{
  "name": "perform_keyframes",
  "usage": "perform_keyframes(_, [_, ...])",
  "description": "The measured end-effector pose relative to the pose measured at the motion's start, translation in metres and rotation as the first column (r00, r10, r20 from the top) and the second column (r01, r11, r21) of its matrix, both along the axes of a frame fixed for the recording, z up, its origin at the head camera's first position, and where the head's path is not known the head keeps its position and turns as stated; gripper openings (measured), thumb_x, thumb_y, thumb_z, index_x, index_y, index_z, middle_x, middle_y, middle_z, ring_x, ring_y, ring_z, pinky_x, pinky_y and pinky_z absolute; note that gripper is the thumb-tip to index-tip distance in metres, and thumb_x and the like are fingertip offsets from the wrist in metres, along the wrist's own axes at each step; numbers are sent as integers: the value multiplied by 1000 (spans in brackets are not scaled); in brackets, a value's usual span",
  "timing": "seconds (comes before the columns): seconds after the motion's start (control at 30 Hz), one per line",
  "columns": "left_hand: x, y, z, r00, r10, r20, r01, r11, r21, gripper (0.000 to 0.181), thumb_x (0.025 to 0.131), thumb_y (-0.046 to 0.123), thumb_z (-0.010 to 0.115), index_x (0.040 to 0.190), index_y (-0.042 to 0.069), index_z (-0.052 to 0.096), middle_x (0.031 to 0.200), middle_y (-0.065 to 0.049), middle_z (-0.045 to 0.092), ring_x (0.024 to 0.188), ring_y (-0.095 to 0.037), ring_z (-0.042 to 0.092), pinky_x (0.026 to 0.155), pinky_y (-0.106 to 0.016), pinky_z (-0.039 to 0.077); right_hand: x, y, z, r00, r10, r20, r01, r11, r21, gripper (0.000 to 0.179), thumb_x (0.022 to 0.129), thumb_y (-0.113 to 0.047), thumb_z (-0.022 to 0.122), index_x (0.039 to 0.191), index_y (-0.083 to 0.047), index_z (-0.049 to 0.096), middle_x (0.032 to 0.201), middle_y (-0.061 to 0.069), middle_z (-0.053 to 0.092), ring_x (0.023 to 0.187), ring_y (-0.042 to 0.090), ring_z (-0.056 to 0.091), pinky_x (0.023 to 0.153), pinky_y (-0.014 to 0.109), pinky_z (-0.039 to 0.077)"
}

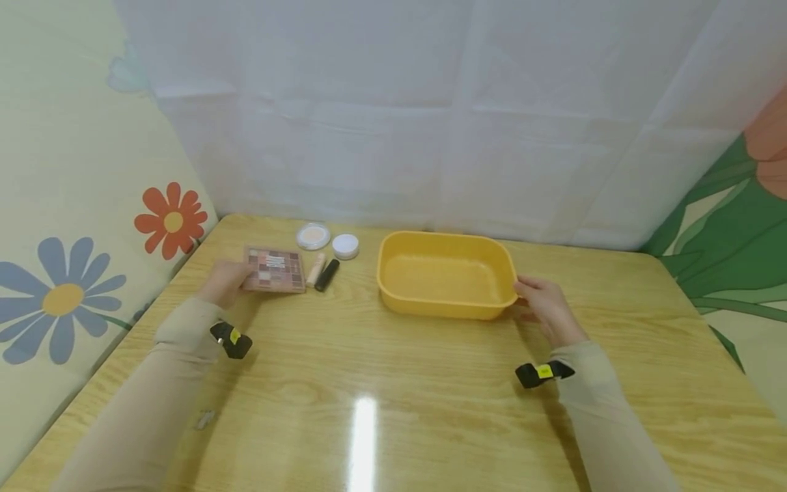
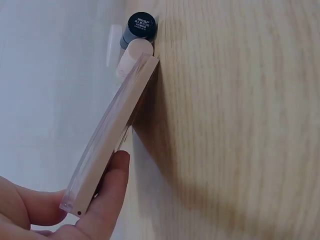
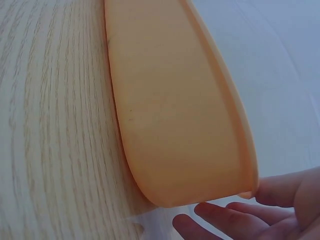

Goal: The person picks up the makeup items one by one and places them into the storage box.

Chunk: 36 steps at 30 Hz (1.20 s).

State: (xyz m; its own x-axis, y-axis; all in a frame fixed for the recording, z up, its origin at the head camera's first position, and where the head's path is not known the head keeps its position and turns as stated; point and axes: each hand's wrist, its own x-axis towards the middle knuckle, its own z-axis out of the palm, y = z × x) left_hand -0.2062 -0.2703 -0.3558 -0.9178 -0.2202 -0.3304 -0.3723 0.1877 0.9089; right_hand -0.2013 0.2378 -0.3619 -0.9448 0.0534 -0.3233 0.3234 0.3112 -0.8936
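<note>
My left hand (image 1: 226,282) pinches an eyeshadow palette (image 1: 274,271) by its left edge, thumb on top and fingers beneath. In the left wrist view the held side of the palette (image 2: 112,135) is raised off the table, and its far edge is low by two small tubes. One tube is pale pink (image 1: 316,270), the other black (image 1: 328,275). At the right end of a yellow plastic basin (image 1: 445,309), my right hand (image 1: 549,307) grips the rim, with the thumb at the lip and the fingers against the outer wall. Nothing lies inside the basin.
Behind the tubes are a round compact with a clear lid (image 1: 313,236) and a white round jar (image 1: 346,246). A white cloth (image 1: 393,137) hangs along the back of the wooden table (image 1: 430,383). Flower-patterned cloths flank both sides.
</note>
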Motion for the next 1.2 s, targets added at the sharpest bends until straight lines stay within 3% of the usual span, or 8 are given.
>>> perform_keyframes(0.07, [3,0,-1,1000,-19,-4,19,1000,-11,51,93,0,36,137,-22,26,123,-19,42,79,-1,47,68,-12,49,0,0,0,1000,3,-1,-3,1000,2,52,104,-22,40,150,2,28,149,26,34,97,8,56,87,38,51])
perform_keyframes(0.17, [6,0,0,1000,-25,17,25,1000,15,51,97,2,33,142,-20,22,136,-25,38,92,-7,51,73,-12,49,0,1,0,1000,10,0,-10,1000,5,53,104,-22,40,150,2,28,150,26,33,98,9,56,88,39,51])
perform_keyframes(0.33, [8,2,3,999,24,49,-28,997,78,52,101,5,30,147,-15,15,148,-24,28,108,-15,47,76,-13,50,-1,2,-1,1000,12,1,-12,1000,8,54,104,-23,40,150,3,27,150,26,33,104,14,56,87,37,52])
perform_keyframes(0.57, [11,4,7,996,65,53,-70,993,91,50,104,7,29,149,-11,16,140,-18,35,99,-8,48,76,-13,50,-1,2,-1,1000,14,-8,-14,1000,6,53,104,-23,41,149,3,29,148,27,35,91,3,55,83,35,52])
perform_keyframes(0.87, [22,12,12,998,66,19,-68,987,143,49,105,9,31,149,-10,19,128,-12,43,88,-2,49,75,-13,50,0,2,1,1000,18,3,-18,1000,8,53,104,-23,41,149,4,29,147,27,37,87,0,55,91,42,50])
perform_keyframes(1.07, [25,18,11,997,69,15,-71,984,164,49,105,9,31,150,-8,20,131,-14,42,90,-2,48,74,-12,49,1,3,0,1000,23,-5,-23,1000,10,53,104,-23,41,148,5,31,145,26,39,88,1,56,92,43,50])
perform_keyframes(1.2, [27,20,10,999,50,10,-51,985,165,49,105,10,30,150,-7,19,140,-17,37,93,-4,47,75,-12,49,0,2,-1,1000,24,-19,-24,1000,8,52,104,-21,41,147,6,32,142,25,42,86,0,56,85,38,53])
